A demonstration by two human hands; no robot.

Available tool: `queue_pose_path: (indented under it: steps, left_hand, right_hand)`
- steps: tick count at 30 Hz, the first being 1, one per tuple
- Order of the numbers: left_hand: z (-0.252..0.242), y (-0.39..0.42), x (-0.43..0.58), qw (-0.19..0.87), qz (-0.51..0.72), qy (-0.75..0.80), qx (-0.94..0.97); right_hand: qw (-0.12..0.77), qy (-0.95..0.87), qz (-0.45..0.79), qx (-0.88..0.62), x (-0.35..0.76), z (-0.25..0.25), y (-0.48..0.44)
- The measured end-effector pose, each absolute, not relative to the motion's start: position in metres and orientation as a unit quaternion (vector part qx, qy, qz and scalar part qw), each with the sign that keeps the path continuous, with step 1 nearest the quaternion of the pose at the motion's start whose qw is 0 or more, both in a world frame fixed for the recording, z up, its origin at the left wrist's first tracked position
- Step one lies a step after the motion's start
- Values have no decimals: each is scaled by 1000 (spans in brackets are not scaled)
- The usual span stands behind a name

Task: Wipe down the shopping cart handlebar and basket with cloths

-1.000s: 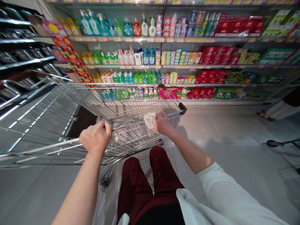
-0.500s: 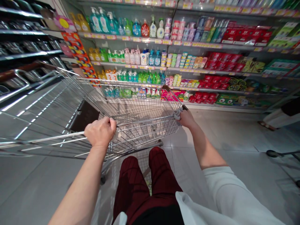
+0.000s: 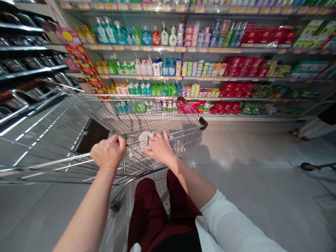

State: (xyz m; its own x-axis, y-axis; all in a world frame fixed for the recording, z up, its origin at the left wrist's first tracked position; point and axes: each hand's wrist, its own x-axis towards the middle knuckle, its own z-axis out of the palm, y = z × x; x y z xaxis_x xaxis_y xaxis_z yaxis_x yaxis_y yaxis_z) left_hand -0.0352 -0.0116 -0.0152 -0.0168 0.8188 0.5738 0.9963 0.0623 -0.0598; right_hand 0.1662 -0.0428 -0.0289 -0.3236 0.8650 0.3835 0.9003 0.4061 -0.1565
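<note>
Right hand, back from the far corner, presses a crumpled grey cloth on the silver wire trolley's near rail; left hand fisted round it; wiping seems unfinished.

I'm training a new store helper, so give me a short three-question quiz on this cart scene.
1. True or false: the left hand grips the rim of the shopping cart.
2. What does the right hand press on the cart's rim? A) a bottle B) a crumpled cloth C) a red box
3. Fill in: the shelves behind the cart hold rows of pump ____.

Key: 1 true; 2 B; 3 bottles
</note>
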Motion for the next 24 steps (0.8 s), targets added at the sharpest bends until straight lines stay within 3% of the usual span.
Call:
queue_pose_path:
  steps: [6, 13, 19, 24]
  left_hand:
    - [-16, -8, -34, 243, -186, -682, -665]
    - [-16, -3, -28, 233, -197, -687, -660]
    - [-13, -3, -27, 215, -187, -695, -660]
    - [-10, -7, -34, 218, -156, -705, -657]
  right_hand:
    - [161, -800, -115, -567, 251, -56, -20]
    - [96, -689, -124, -708, 387, -66, 4]
    - [84, -671, -132, -725, 399, -70, 11]
    - [126, -690, -169, -693, 399, -81, -1]
